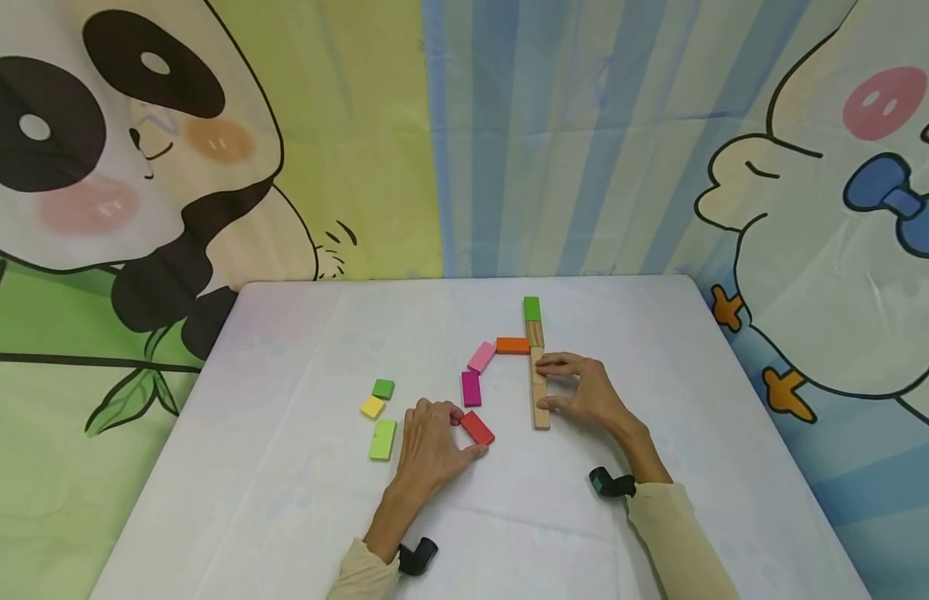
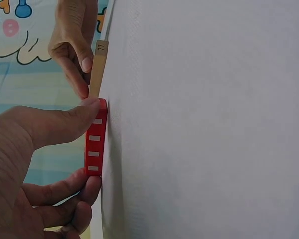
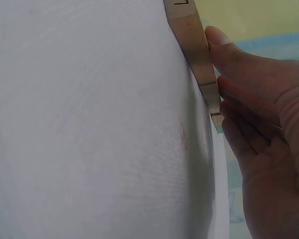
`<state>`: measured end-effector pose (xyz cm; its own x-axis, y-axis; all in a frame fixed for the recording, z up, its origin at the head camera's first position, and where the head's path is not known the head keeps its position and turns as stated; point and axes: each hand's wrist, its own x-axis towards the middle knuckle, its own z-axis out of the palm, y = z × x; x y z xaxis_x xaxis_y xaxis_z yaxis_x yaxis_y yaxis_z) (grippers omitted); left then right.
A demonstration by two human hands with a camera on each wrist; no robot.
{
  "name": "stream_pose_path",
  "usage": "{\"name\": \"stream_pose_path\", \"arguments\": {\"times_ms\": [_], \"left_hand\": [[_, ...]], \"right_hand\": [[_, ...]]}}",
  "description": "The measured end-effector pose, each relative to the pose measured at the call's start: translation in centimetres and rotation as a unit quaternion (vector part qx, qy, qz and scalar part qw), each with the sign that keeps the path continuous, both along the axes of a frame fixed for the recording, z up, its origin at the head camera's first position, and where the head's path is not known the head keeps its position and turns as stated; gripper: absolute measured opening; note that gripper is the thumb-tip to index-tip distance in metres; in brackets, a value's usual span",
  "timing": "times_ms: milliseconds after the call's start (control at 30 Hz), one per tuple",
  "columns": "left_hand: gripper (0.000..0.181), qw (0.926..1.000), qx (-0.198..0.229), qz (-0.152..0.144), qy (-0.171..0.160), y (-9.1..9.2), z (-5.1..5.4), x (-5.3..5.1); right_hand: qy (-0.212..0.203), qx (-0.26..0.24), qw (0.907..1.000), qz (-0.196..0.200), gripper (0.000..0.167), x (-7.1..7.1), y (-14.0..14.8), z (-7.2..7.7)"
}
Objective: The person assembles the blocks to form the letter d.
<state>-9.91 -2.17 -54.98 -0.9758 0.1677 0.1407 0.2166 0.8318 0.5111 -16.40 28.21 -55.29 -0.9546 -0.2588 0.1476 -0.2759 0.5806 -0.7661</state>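
In the head view, my left hand [image 1: 430,446] pinches a red block [image 1: 477,427] end to end between thumb and fingers. The left wrist view shows white marks along the red block's side [image 2: 94,144]. My right hand [image 1: 591,392] touches the right side of a straight row of plain wooden blocks [image 1: 540,408], thumb and fingertips on the same edge. A green block [image 1: 532,308] tops that row. From the row an orange block [image 1: 512,346], a pink block [image 1: 482,357] and a magenta block [image 1: 471,389] curve down toward the red one.
Left of my left hand lie a small green block [image 1: 383,388], a yellow block [image 1: 372,407] and a light green block [image 1: 383,440]. All rest on a white-covered table [image 1: 284,500]. A cartoon-print curtain [image 1: 546,125] hangs behind it.
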Motion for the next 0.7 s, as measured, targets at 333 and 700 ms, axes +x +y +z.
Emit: {"name": "stream_pose_path", "arguments": {"times_ms": [333,700], "left_hand": [[0.057,1.0,0.005,0.003,-0.004,0.3,0.19,-0.28],[0.056,0.9997,0.021,0.009,-0.008,0.31,0.14,-0.39]], "right_hand": [[-0.001,-0.001,1.0,-0.001,0.061,-0.1,0.05,0.01],[-0.005,-0.006,1.0,-0.001,0.062,-0.09,0.07,-0.08]]}}
